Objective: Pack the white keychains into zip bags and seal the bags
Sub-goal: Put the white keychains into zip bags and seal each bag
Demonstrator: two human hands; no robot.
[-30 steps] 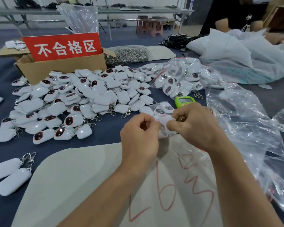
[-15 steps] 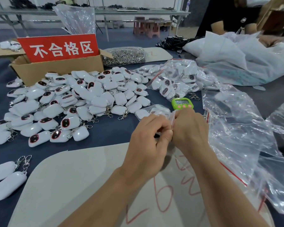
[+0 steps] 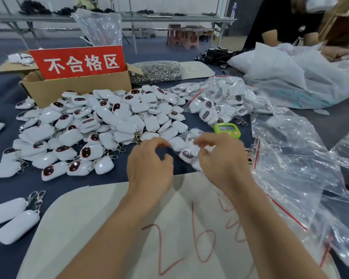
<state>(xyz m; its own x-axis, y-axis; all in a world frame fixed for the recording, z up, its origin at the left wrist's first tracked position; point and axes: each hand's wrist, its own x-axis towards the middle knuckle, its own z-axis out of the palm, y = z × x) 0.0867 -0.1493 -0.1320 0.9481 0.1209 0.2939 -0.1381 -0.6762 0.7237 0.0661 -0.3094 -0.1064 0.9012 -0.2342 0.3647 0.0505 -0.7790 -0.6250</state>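
Note:
A small zip bag [image 3: 184, 147] with white keychains inside lies on the blue table just beyond my hands. My left hand [image 3: 149, 166] hovers to its left with loosely curled fingers, its fingertips near the bag's corner, and I see nothing held in it. My right hand [image 3: 220, 158] is over the bag's right end, blurred, fingers loosely bent and gripping nothing I can make out. A large heap of loose white keychains [image 3: 101, 125] with dark oval faces spreads across the table to the left.
A cardboard box [image 3: 77, 89] with a red sign stands behind the heap. Filled bags [image 3: 220, 103] lie at the back right, beside a green timer [image 3: 227, 129]. Empty clear bags [image 3: 290, 158] pile up on the right. A beige board [image 3: 89, 228] lies under my arms. Another person works at the far right.
My hands were pinched together on the bag's top edge; now they have moved apart and the bag lies on the table beyond them.

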